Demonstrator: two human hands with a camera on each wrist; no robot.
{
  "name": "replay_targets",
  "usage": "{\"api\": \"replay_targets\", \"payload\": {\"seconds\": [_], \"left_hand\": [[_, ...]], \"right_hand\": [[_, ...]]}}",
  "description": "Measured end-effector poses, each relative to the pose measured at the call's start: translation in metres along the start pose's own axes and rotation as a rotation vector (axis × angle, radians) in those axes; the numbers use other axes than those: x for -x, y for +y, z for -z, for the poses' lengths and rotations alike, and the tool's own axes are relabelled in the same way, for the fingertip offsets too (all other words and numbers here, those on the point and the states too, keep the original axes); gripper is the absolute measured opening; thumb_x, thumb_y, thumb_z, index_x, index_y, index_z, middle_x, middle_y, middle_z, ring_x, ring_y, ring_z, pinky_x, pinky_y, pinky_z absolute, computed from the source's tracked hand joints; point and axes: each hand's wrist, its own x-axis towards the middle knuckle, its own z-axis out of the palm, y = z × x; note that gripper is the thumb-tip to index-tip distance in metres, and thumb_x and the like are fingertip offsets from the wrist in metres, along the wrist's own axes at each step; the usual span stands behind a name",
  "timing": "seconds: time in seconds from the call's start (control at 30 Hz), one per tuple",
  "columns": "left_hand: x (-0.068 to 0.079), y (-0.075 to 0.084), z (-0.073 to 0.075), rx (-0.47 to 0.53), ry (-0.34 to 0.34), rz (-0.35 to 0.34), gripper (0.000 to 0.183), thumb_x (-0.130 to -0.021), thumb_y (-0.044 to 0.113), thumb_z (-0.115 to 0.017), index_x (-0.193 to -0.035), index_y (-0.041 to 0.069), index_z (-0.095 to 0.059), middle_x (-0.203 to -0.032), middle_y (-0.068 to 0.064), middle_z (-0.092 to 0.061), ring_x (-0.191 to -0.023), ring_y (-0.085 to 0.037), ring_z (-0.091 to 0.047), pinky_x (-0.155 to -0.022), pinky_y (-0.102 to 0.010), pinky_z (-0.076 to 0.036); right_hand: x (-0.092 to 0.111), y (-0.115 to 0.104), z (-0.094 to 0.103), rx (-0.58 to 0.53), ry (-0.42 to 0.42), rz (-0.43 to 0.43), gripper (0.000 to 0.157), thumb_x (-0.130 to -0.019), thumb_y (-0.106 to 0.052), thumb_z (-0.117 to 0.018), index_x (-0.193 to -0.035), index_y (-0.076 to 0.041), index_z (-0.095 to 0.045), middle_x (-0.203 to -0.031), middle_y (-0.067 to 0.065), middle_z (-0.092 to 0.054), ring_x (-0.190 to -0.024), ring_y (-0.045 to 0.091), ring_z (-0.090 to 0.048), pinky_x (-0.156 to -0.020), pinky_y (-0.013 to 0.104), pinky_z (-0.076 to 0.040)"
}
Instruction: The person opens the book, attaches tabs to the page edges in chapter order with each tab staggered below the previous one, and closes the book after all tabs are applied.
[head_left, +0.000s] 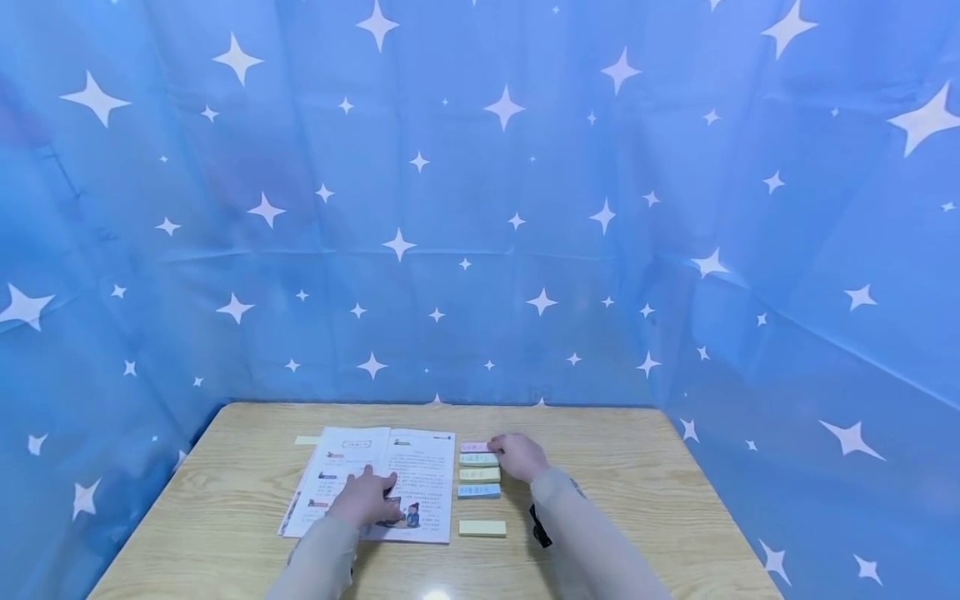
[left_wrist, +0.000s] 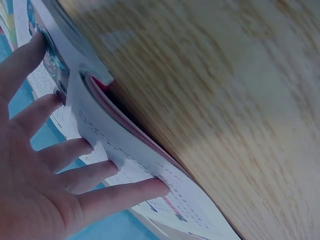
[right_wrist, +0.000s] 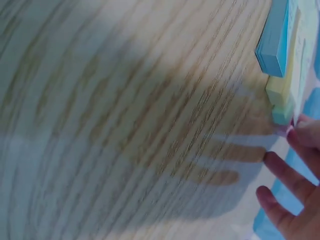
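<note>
An open book (head_left: 422, 468) with printed text and small pictures lies on the table. My left hand (head_left: 363, 498) rests on it with spread fingers, pressing the pages near the fold; the left wrist view shows the fingertips on the curved page. Right of the book, sticky note pads form a column: pink (head_left: 473, 447), green (head_left: 477, 459), yellow (head_left: 480, 475) and blue (head_left: 478, 492), with handwriting on them. At the right end of the pink pad, my right hand (head_left: 524, 458) pinches a pink sticky note between thumb and index finger; its other fingers (right_wrist: 282, 172) stand apart.
Below the column lies a separate pale yellow sticky pad (head_left: 482, 528). A pale yellow strip (head_left: 307, 440) sticks out past the book's upper left edge. The wooden table (head_left: 622, 492) ends at a blue curtain (head_left: 480, 333) with white stars at the back and sides.
</note>
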Motion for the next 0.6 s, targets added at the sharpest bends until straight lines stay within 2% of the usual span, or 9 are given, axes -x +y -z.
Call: {"api": "replay_targets", "payload": {"seconds": [0.07, 0.17, 0.23, 0.3, 0.33, 0.4, 0.47, 0.53, 0.6], "left_hand": [[0.0, 0.0002, -0.001, -0.009, 0.001, 0.002, 0.068, -0.072, 0.032, -0.081, -0.133, 0.01, -0.06, -0.145, -0.038, -0.03, -0.128, -0.067, -0.018, -0.102, -0.074, -0.021], [0.0, -0.0003, -0.0016, -0.019, 0.001, 0.001, 0.068, -0.073, 0.032, -0.081, -0.134, 0.01, -0.059, -0.145, -0.038, -0.029, -0.128, -0.067, -0.019, -0.101, -0.075, -0.023], [-0.0004, -0.001, -0.0011, -0.025, 0.002, -0.004, 0.068, -0.074, 0.032, -0.081, -0.134, 0.01, -0.059, -0.145, -0.038, -0.029, -0.128, -0.067, -0.019, -0.1, -0.075, -0.023], [-0.0008, -0.0017, -0.0008, -0.03, 0.003, -0.007, 0.067, -0.075, 0.033, -0.08, -0.134, 0.01, -0.059, -0.146, -0.038, -0.029, -0.128, -0.067, -0.019, -0.1, -0.075, -0.024], [-0.0008, -0.0018, -0.0007, -0.031, 0.003, -0.01, 0.067, -0.075, 0.033, -0.08, -0.134, 0.01, -0.058, -0.146, -0.038, -0.029, -0.128, -0.067, -0.019, -0.1, -0.075, -0.024], [-0.0008, -0.0024, -0.0012, -0.033, 0.002, -0.01, 0.068, -0.075, 0.034, -0.08, -0.135, 0.01, -0.058, -0.146, -0.037, -0.029, -0.128, -0.066, -0.019, -0.099, -0.075, -0.025], [-0.0006, -0.0028, -0.0022, -0.032, -0.004, 0.009, 0.068, -0.076, 0.035, -0.079, -0.136, 0.013, -0.057, -0.148, -0.035, -0.029, -0.13, -0.064, -0.019, -0.097, -0.077, -0.024], [-0.0003, -0.0034, -0.0036, -0.041, -0.012, 0.031, 0.069, -0.076, 0.039, -0.079, -0.137, 0.017, -0.057, -0.149, -0.032, -0.029, -0.132, -0.061, -0.02, -0.093, -0.082, -0.023], [0.0001, -0.0041, -0.0053, -0.046, -0.021, 0.053, 0.069, -0.076, 0.042, -0.078, -0.138, 0.02, -0.056, -0.151, -0.028, -0.029, -0.134, -0.059, -0.02, -0.086, -0.086, -0.022]], "right_hand": [[0.0008, -0.0001, 0.0, 0.022, -0.005, 0.0, 0.026, -0.097, -0.007, -0.056, -0.118, -0.01, -0.071, -0.123, 0.009, -0.066, -0.114, 0.028, -0.061, -0.092, 0.045, -0.051], [0.0002, -0.0008, 0.0018, 0.062, -0.011, -0.001, 0.029, -0.096, -0.004, -0.054, -0.12, -0.011, -0.07, -0.125, 0.008, -0.065, -0.106, 0.026, -0.064, -0.072, 0.037, -0.055], [-0.001, -0.001, 0.0036, 0.097, -0.017, 0.001, 0.031, -0.096, -0.003, -0.054, -0.121, -0.012, -0.069, -0.127, 0.007, -0.064, -0.098, 0.024, -0.066, -0.056, 0.03, -0.048], [-0.0015, -0.0003, 0.0043, 0.114, -0.021, -0.003, 0.032, -0.096, -0.002, -0.053, -0.123, -0.012, -0.069, -0.129, 0.007, -0.063, -0.091, 0.024, -0.067, -0.048, 0.028, -0.037], [-0.0017, 0.0002, 0.0046, 0.12, -0.014, -0.001, 0.032, -0.096, -0.002, -0.054, -0.122, -0.012, -0.069, -0.128, 0.007, -0.063, -0.092, 0.024, -0.067, -0.049, 0.028, -0.037], [-0.0017, 0.0021, 0.0043, 0.131, 0.001, 0.001, 0.03, -0.095, -0.004, -0.056, -0.121, -0.012, -0.069, -0.127, 0.006, -0.064, -0.094, 0.024, -0.067, -0.054, 0.029, -0.046], [-0.0015, 0.0043, 0.0033, 0.133, 0.027, 0.003, 0.028, -0.094, -0.005, -0.059, -0.118, -0.011, -0.071, -0.124, 0.007, -0.066, -0.098, 0.026, -0.067, -0.065, 0.035, -0.055], [-0.001, 0.0065, 0.002, 0.137, 0.058, 0.004, 0.025, -0.091, -0.007, -0.064, -0.114, -0.011, -0.073, -0.116, 0.006, -0.069, -0.1, 0.025, -0.067, -0.076, 0.04, -0.057], [-0.0001, 0.0087, 0.0003, 0.139, 0.086, 0.01, 0.021, -0.089, -0.007, -0.067, -0.109, -0.011, -0.075, -0.108, 0.006, -0.072, -0.094, 0.024, -0.068, -0.078, 0.041, -0.057]]}}
